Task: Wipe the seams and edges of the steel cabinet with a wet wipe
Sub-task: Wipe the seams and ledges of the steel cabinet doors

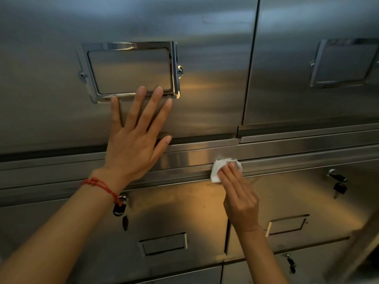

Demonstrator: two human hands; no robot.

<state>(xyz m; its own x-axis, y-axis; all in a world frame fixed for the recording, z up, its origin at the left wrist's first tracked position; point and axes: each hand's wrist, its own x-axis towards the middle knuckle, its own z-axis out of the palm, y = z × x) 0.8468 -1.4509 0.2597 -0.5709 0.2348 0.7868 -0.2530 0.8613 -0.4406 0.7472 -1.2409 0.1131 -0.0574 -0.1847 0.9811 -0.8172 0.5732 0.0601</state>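
Note:
The steel cabinet (215, 58) fills the view, with upper doors and lower drawers split by a horizontal ledge seam (287, 154). My left hand (135, 138) lies flat with fingers spread on the upper left door, its fingertips just below a chrome label frame (131, 48). My right hand (238, 191) presses a crumpled white wet wipe (217, 170) with its fingertips against the ledge seam above the drawers, near where the vertical door seam (251, 78) comes down.
Keys hang from drawer locks at the left (120, 208) and right (338, 185), with a third lower right (291, 263). Recessed drawer label slots (164, 242) sit below. A second label frame (344, 62) is on the upper right door.

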